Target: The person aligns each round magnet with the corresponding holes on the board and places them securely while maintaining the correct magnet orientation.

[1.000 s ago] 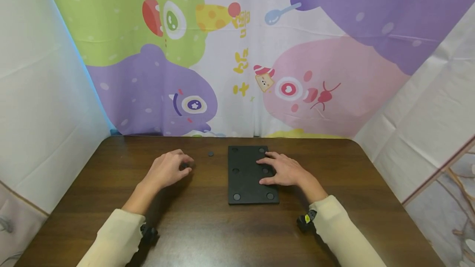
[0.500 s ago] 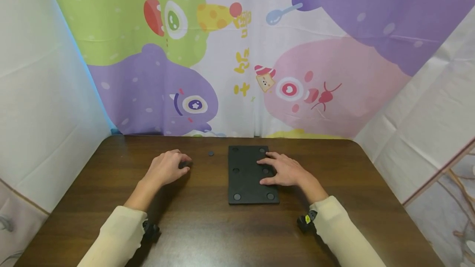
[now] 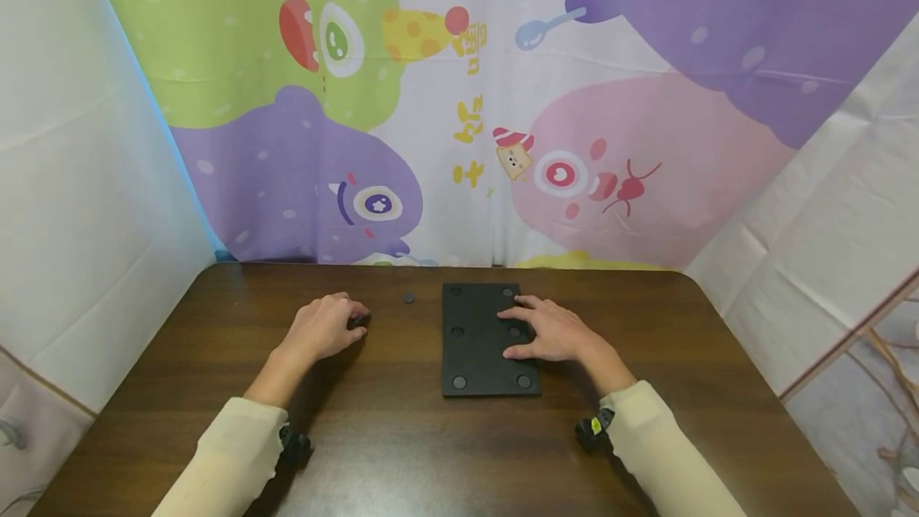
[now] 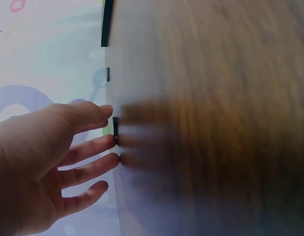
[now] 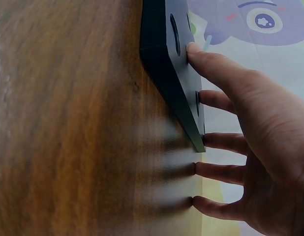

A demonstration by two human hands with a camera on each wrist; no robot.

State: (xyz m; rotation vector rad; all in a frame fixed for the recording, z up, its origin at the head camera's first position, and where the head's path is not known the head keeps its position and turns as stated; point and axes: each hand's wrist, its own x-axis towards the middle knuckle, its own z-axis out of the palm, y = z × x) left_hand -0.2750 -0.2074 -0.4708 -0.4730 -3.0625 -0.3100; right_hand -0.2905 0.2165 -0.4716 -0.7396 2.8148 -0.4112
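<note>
A flat black board (image 3: pixel 484 357) with round spots lies on the table. Greyer discs show at its two near corners, including one disc (image 3: pixel 459 382) at the near left; the left middle recess (image 3: pixel 457 332) looks dark. My right hand (image 3: pixel 556 331) rests over its right edge, thumb and nearer fingers on the board, outer fingertips touching the table in the right wrist view. My left hand (image 3: pixel 321 327) is left of the board, fingertips around a small dark disc (image 4: pixel 115 127) lying on the table. One fingertip touches its edge; the thumb (image 4: pixel 105 112) looks slightly apart.
Another small dark disc (image 3: pixel 409 298) lies between my left hand and the board. The brown table (image 3: pixel 402 453) ends at a cartoon-printed cloth (image 3: pixel 459 222) behind, with white cloth walls at both sides. A small black device (image 3: pixel 593 431) sits at each wrist.
My left hand shifts only slightly, and more of the disc at its fingertips shows now. The right hand and board stay where they were.
</note>
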